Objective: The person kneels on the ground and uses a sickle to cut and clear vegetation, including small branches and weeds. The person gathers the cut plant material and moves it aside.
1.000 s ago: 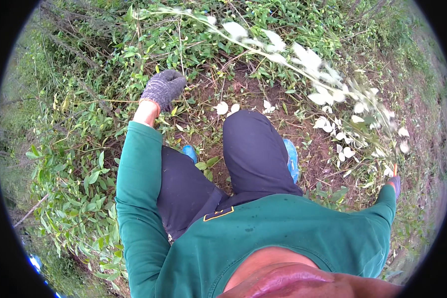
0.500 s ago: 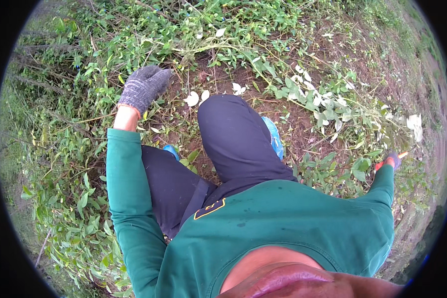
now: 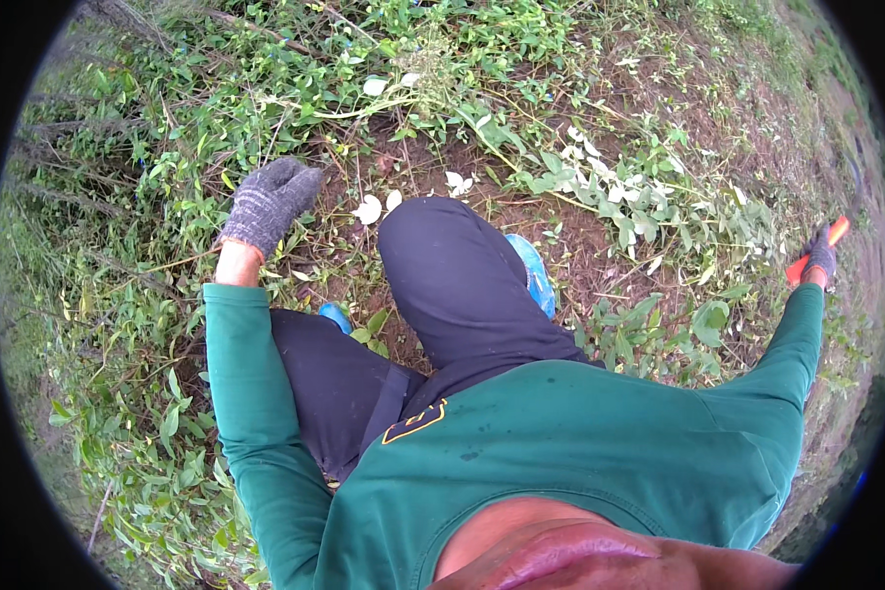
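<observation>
My left hand [image 3: 270, 202], in a grey knit glove, hangs over low green weeds [image 3: 167, 177] at upper left, its fingers curled together; whether anything is in them is hidden. My right hand [image 3: 818, 252], also gloved, is out at the far right, closed on an orange-handled tool [image 3: 838, 230] whose dark curved end reaches upward into the blurred rim. Between my hands, a leafy cut stem [image 3: 560, 187] with pale-backed leaves [image 3: 615, 192] lies over the weeds and brown soil [image 3: 590, 258].
My dark-trousered knees [image 3: 442, 275] are bent below me, with blue footwear [image 3: 529, 280] beside them. Dense plants and dry twigs [image 3: 88, 197] cover the left side. Thinner growth and bare soil run up the right. A few pale loose leaves [image 3: 367, 208] lie ahead of my knee.
The leafy stem, blurred in the air earlier, now rests on the ground. My right hand has swung up and outward with the tool. My left hand has shifted leftward in view.
</observation>
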`<state>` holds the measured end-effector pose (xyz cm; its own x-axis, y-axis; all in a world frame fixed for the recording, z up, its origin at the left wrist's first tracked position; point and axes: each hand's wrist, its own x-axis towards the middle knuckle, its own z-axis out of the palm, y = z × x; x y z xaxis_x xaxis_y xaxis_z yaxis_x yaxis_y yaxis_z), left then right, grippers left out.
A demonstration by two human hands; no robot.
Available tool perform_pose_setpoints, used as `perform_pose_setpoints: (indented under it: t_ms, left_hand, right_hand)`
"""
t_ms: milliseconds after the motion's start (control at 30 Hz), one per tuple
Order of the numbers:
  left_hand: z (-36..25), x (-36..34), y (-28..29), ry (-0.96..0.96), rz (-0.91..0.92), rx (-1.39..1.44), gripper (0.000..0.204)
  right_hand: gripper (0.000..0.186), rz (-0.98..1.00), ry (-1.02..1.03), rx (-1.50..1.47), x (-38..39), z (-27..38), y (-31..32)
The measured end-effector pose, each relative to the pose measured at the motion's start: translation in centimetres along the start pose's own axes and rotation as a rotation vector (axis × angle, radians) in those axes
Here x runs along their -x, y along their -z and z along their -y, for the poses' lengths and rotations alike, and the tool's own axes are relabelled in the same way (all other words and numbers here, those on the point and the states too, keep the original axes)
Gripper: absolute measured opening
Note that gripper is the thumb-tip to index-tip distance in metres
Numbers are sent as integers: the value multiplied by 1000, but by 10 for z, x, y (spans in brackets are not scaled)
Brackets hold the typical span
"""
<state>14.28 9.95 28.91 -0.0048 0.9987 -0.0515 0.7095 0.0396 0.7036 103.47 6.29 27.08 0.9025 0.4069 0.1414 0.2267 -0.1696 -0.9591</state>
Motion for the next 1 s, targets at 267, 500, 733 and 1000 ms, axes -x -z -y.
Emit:
perform_pose_setpoints:
  t_ms: [267, 500, 733, 1000]
  left_hand:
    - [-6, 1, -6, -74, -7, -86, 36]
    - [2, 11, -2, -208, -120, -413, 36]
    - [13, 20, 7, -118, -71, -512, 33]
    - [11, 17, 1, -132, -88, -492, 30]
  right_hand:
    - [41, 933, 676, 1120, 227, 34, -209]
    - [22, 1223, 1247, 1046, 398, 13, -381]
    - [17, 962, 952, 1132, 296, 15, -401]
    - [39, 403, 154, 1131, 87, -143, -215]
